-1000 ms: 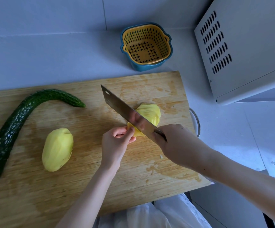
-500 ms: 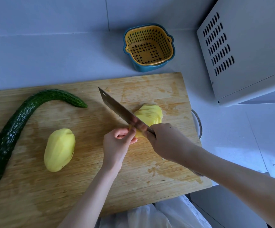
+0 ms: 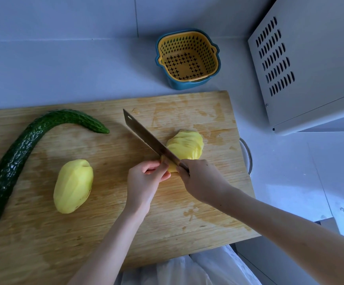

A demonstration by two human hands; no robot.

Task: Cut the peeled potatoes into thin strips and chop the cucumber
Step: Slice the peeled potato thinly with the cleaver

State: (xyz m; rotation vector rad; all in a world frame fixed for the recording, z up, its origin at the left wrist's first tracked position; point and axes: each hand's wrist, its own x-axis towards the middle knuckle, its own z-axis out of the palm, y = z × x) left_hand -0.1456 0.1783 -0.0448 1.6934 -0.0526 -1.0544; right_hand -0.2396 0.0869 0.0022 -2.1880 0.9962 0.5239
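Since a second ago our right hand (image 3: 204, 179) has drawn in toward the left hand (image 3: 144, 182), bringing the knife (image 3: 146, 138) with it; the blade now crosses the near end of the sliced potato (image 3: 185, 145), close against the left fingertips, and the uncut stub looks smaller than it did. We judge that only a few slices remain here; after that the fan of slices must be laid flat and cut into strips.

Our right grip is closed round the knife handle, which the hand hides; our left grip pinches the potato's stub with curled fingers. That potato lies right of centre on the cutting board (image 3: 105, 233); the whole potato (image 3: 73, 186) waits untouched to the left, and the cucumber (image 3: 23, 153) curves along the board's left side, also uncut.

Behind the board on the desk (image 3: 64, 68) stands a yellow colander (image 3: 187, 58) in its blue bowl; a vented grey appliance (image 3: 310, 58) stands to the right; a metal rim (image 3: 247, 155) peeps from under the board's right edge. None lies in the blade's path; what crowds the cut, we think, is our own fingertips so near the edge.
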